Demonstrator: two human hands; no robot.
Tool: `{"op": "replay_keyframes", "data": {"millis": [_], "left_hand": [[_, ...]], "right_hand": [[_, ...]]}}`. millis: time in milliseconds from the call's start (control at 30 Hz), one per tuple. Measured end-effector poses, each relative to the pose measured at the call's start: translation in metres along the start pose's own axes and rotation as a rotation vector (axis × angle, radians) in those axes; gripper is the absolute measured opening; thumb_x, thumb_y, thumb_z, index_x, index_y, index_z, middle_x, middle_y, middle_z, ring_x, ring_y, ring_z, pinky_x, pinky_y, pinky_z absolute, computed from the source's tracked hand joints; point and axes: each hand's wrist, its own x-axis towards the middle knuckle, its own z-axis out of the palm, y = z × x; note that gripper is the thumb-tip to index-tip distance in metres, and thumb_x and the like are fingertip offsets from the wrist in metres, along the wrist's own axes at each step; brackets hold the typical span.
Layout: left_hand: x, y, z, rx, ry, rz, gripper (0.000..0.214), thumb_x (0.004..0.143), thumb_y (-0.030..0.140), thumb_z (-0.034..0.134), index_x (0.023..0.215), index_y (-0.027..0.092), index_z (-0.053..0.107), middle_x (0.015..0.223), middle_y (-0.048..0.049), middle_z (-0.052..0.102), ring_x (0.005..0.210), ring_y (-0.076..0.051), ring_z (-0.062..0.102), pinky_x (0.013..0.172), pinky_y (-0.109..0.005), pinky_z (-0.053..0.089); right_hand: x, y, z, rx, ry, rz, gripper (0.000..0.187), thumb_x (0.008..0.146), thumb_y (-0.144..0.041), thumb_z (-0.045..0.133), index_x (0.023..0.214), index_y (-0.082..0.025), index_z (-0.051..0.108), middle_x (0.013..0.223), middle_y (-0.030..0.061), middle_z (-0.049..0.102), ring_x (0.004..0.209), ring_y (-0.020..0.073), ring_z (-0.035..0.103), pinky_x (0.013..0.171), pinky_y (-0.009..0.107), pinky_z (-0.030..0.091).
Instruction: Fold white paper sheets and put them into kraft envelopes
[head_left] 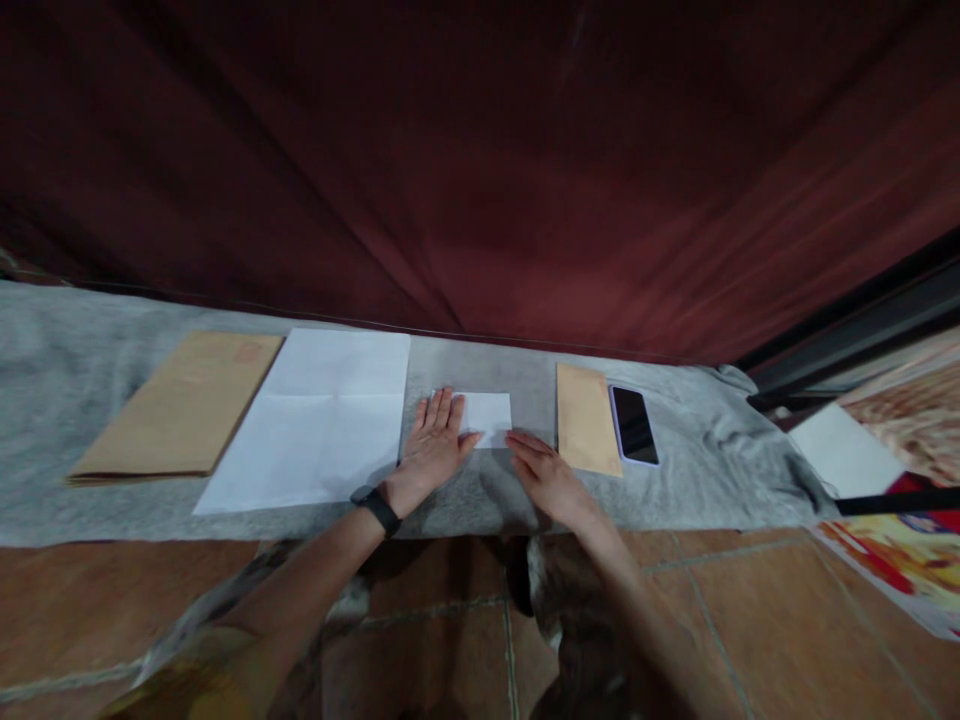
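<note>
- Broad dark-red hanging cloth [525, 200], smooth and softly creased in long slanting folds, along the far side.
- Floor [772, 610] of square reddish-brown tiles with pale grout lines, on the near side.
- Long narrow table [697, 505] in between, draped in soft mottled grey fabric [52, 400], rumpled toward the right end.
- Large thin white paper sheet [330, 450], rectangular, with a faint crease across, flat on the fabric left of the left grip.
- Large matte brown paper envelope [180, 405], rectangular, its near edge layered, just beside the white sheet on the far left.
- Small tan paper envelope [586, 418], upright rectangle, lightly blotched, to the right of the right grip.
- Left grip [435, 440] laid flat, palm down, fingers slightly spread, over the left part of the small white paper rectangle [491, 412]; thumb reaching its near edge.
- Right grip [544, 478] with fingers extended and held close together, tips at the near right corner of that rectangle; impossible to tell whether pinching or merely pressing.
- Small rectangle itself flat, crisp-edged, between both grips.
- Smartphone [634, 425], glossy black screen in a pale lilac case, just beside the tan envelope.
- Black wristwatch [377, 508] around the left wrist.
</note>
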Motion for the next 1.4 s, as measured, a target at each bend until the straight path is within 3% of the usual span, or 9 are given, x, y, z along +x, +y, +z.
{"op": "replay_keyframes", "data": {"millis": [133, 267, 467, 767, 933, 1200, 1400], "left_hand": [[-0.001, 0.004, -0.003, -0.037, 0.051, 0.045, 0.064, 0.1, 0.043, 0.04, 0.152, 0.005, 0.04, 0.162, -0.0202, 0.034, 0.153, -0.032, 0.026, 0.126, -0.052, 0.02], [-0.012, 0.02, -0.004, -0.08, 0.026, 0.167, 0.055, 0.102, 0.03, 0.034, 0.151, 0.006, 0.041, 0.162, -0.0168, 0.035, 0.153, -0.026, 0.028, 0.126, -0.046, 0.025], [-0.041, 0.042, -0.001, -0.084, -0.002, 0.291, 0.067, 0.101, 0.049, 0.04, 0.153, 0.007, 0.038, 0.163, -0.0174, 0.033, 0.153, -0.028, 0.027, 0.126, -0.049, 0.022], [-0.051, 0.028, -0.001, -0.02, -0.008, 0.24, 0.079, 0.096, 0.059, 0.045, 0.151, 0.002, 0.039, 0.161, -0.0243, 0.033, 0.153, -0.034, 0.023, 0.125, -0.055, 0.023], [-0.057, 0.021, 0.0, -0.014, -0.008, 0.17, 0.089, 0.092, 0.063, 0.052, 0.149, -0.004, 0.039, 0.159, -0.0303, 0.031, 0.152, -0.038, 0.024, 0.123, -0.054, 0.027], [-0.069, 0.012, -0.006, -0.013, -0.04, 0.036, 0.097, 0.089, 0.068, 0.051, 0.151, -0.006, 0.034, 0.16, -0.032, 0.025, 0.153, -0.039, 0.022, 0.123, -0.053, 0.026], [-0.07, 0.018, -0.012, -0.005, -0.085, -0.02, 0.103, 0.089, 0.069, 0.051, 0.153, -0.008, 0.027, 0.16, -0.0341, 0.023, 0.153, -0.041, 0.019, 0.125, -0.056, 0.018]], "right_hand": [[0.012, -0.002, 0.012, -0.064, 0.06, -0.004, 0.046, 0.103, -0.028, 0.041, 0.148, -0.024, 0.051, 0.156, 0.0058, 0.047, 0.145, 0.0213, 0.043, 0.122, 0.048, 0.035], [0.02, 0.0, 0.026, -0.149, 0.055, -0.002, 0.048, 0.104, -0.025, 0.039, 0.15, -0.019, 0.048, 0.157, 0.0083, 0.045, 0.146, 0.0221, 0.04, 0.123, 0.047, 0.032], [0.029, 0.014, 0.04, -0.077, 0.134, 0.046, 0.045, 0.103, -0.022, 0.036, 0.144, -0.015, 0.055, 0.151, 0.0106, 0.053, 0.144, 0.0206, 0.043, 0.12, 0.044, 0.037], [0.036, 0.02, 0.05, 0.005, 0.244, 0.133, 0.046, 0.093, -0.012, 0.043, 0.134, -0.022, 0.064, 0.147, 0.0078, 0.057, 0.14, 0.0221, 0.046, 0.116, 0.047, 0.041], [0.035, 0.026, 0.05, 0.008, 0.251, 0.155, 0.047, 0.092, -0.013, 0.045, 0.135, -0.02, 0.063, 0.147, 0.0103, 0.055, 0.141, 0.0238, 0.045, 0.116, 0.048, 0.041], [0.032, 0.029, 0.049, -0.061, 0.278, 0.202, 0.05, 0.093, -0.021, 0.046, 0.142, -0.012, 0.054, 0.149, 0.0156, 0.051, 0.142, 0.0275, 0.042, 0.116, 0.049, 0.039], [0.034, 0.019, 0.038, -0.083, 0.301, 0.255, 0.039, 0.094, -0.028, 0.048, 0.127, -0.015, 0.065, 0.126, 0.0168, 0.064, 0.122, 0.0319, 0.053, 0.107, 0.052, 0.042]]}}
